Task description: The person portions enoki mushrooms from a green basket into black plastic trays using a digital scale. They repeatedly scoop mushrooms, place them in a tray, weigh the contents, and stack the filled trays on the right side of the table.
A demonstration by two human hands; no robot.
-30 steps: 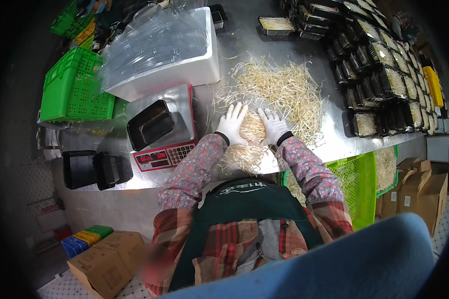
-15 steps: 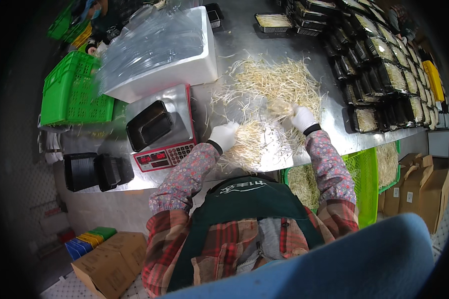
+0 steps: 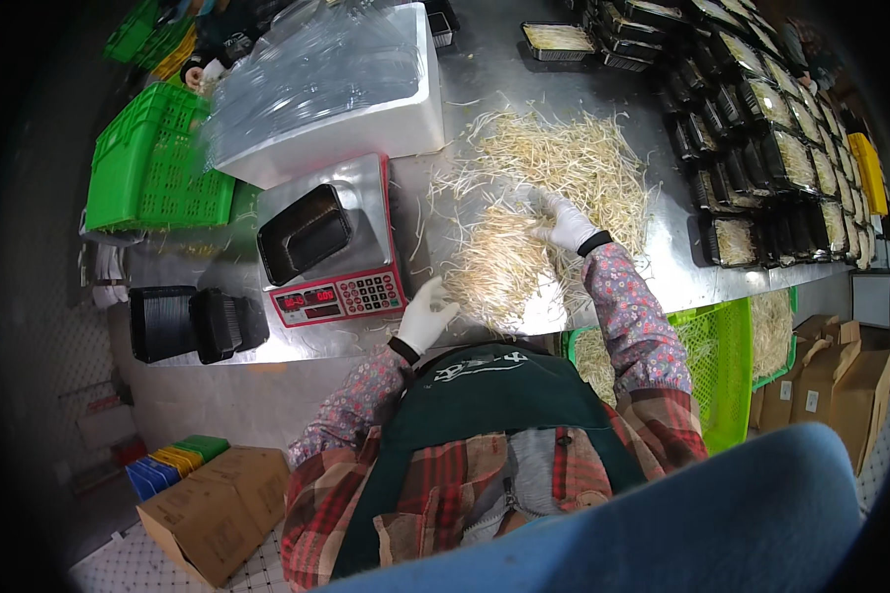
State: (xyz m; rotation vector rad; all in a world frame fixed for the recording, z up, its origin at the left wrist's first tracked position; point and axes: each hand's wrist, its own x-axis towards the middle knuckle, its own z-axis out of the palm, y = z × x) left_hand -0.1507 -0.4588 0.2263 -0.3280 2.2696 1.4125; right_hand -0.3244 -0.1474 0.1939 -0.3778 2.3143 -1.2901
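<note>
A loose heap of pale bean sprouts lies on the steel table before me, joined to a wider spread of sprouts behind it. At the heap's near left edge, my left hand, in a white glove, is open and holds nothing. My right hand, also gloved, rests against the heap's right side with thumb and fingers apart; its fingertips are partly among sprouts. To the left, a red-framed scale carries a tilted black plastic tray with no sprouts visible in it.
Behind the scale stands a white foam box heaped with clear plastic film. A green crate is at the left, near stacked black trays. Filled trays are piled at the right. A yellow-green crate stands below the table edge.
My left hand has let go of the sprouts and moved back toward me. My right hand has shifted left and away from me onto the heap, which is gathered more tightly.
</note>
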